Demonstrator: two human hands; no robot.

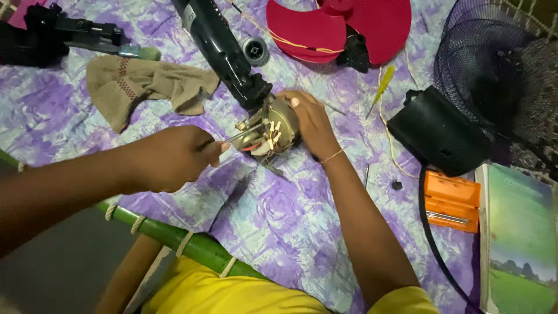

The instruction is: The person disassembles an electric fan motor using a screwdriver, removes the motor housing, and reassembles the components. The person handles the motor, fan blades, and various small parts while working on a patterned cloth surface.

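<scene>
A fan motor (278, 123) with exposed windings and wire connectors lies on the purple patterned cloth (273, 221), still joined to a black fan neck (224, 49). My right hand (311, 119) grips the motor from the right side and steadies it. My left hand (174, 157) is closed on a thin metal tool (244, 135), and the tool's tip reaches into the motor's wiring.
Red fan blades (325, 29) lie at the top. A black wire fan guard (494, 64) and black motor cover (436, 131) sit on the right, beside an orange tool case (452, 200) and a book (520, 238). A beige rag (139, 84) lies left; a green bed rail (192, 244) runs below.
</scene>
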